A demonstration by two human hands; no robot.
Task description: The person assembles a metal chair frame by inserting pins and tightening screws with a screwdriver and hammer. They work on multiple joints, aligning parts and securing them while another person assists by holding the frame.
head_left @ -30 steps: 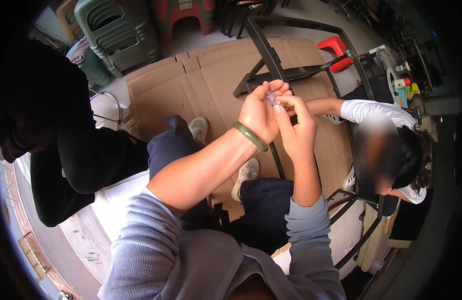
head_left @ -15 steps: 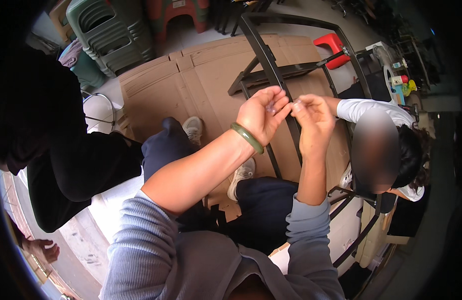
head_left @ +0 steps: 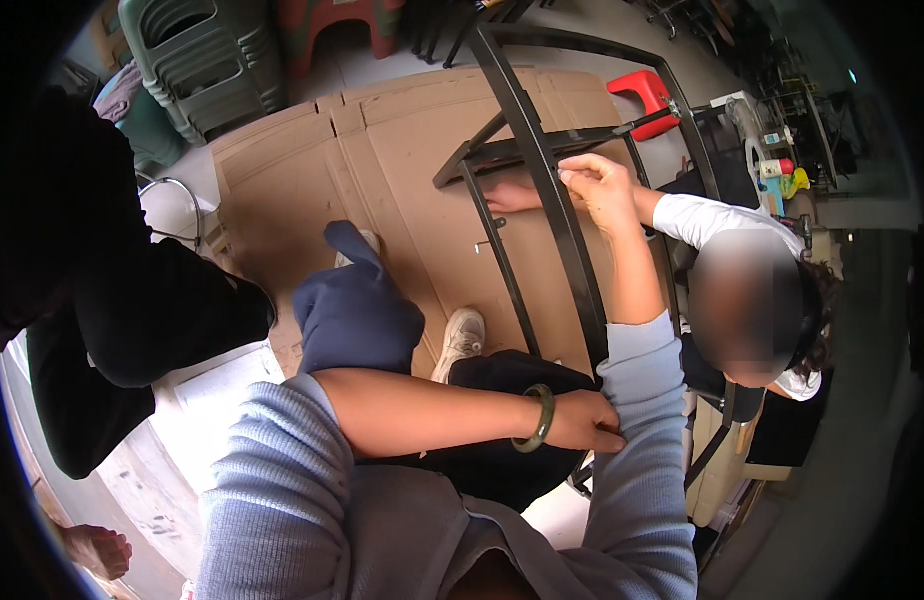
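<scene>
My right hand [head_left: 604,192] is closed in a pinch beside the upper bar of a black metal frame [head_left: 544,150]. Its fingertips meet the bar, and whatever they hold is too small to make out. Across my body, my left hand [head_left: 584,422], with a green bangle [head_left: 538,418] at the wrist, grips the grey-blue sleeve [head_left: 642,400] of my right arm near the elbow. A co-worker's hand [head_left: 512,197] reaches under the frame from the right. A small L-shaped metal piece [head_left: 484,246] sticks out from the lower bar.
Flattened cardboard [head_left: 382,170] covers the floor beneath the frame. A co-worker in a white sleeve [head_left: 697,215] crouches at the right; another person in black sits at the left. Stacked green stools [head_left: 207,60] and a red stool [head_left: 647,100] stand farther back.
My left hand has left my right fingertips and come back to my right sleeve. My right hand has reached forward to the bar. The co-worker's hand now shows under the frame.
</scene>
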